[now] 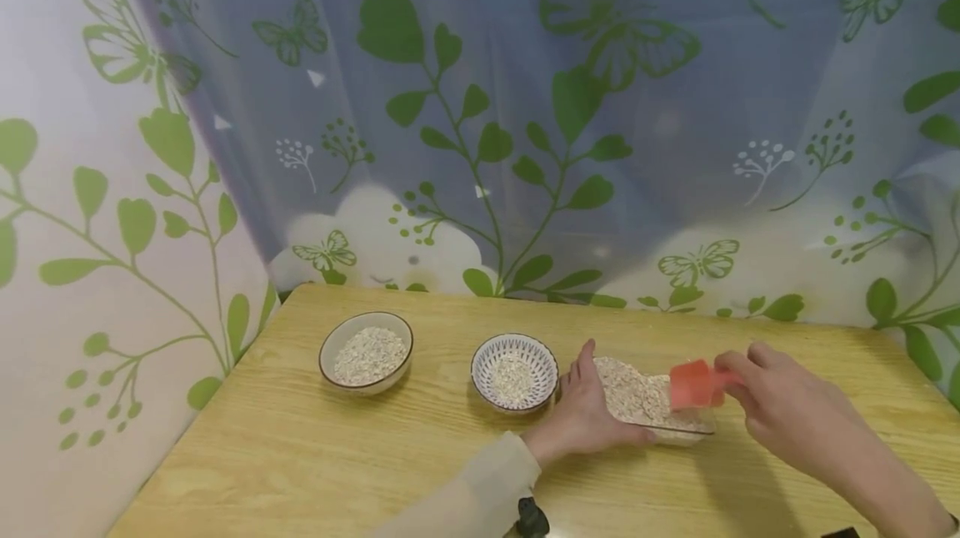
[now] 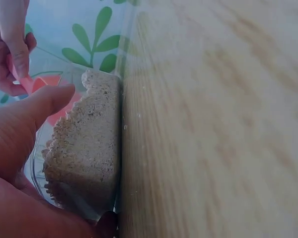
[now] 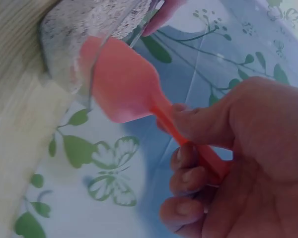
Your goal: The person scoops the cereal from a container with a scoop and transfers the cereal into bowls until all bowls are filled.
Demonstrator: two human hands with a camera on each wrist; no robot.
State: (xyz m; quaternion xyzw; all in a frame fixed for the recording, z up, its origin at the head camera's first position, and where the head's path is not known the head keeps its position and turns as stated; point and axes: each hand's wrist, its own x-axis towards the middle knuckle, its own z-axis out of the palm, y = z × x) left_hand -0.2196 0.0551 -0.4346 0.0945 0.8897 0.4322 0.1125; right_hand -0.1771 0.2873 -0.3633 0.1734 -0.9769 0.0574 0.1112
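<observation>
A clear glass container (image 1: 686,436) full of oat flakes (image 2: 84,144) stands on the table. My left hand (image 1: 583,413) grips its left end, thumb along the near side and fingers at the far side. In my right hand (image 1: 791,404) is the handle of a pink-red scoop (image 3: 124,79), with the fingers wrapped round it. The scoop's head dips into the right part of the container, among the oats. Just left of my left hand sits a small patterned bowl (image 1: 482,388) with some oat flakes in its bottom.
Farther left on the wooden table (image 1: 300,455) stands a larger cream bowl (image 1: 330,371) with a dark rim, holding more oat flakes. A curtain (image 1: 480,104) printed with leaves and butterflies hangs behind the table's far edge and along its left side.
</observation>
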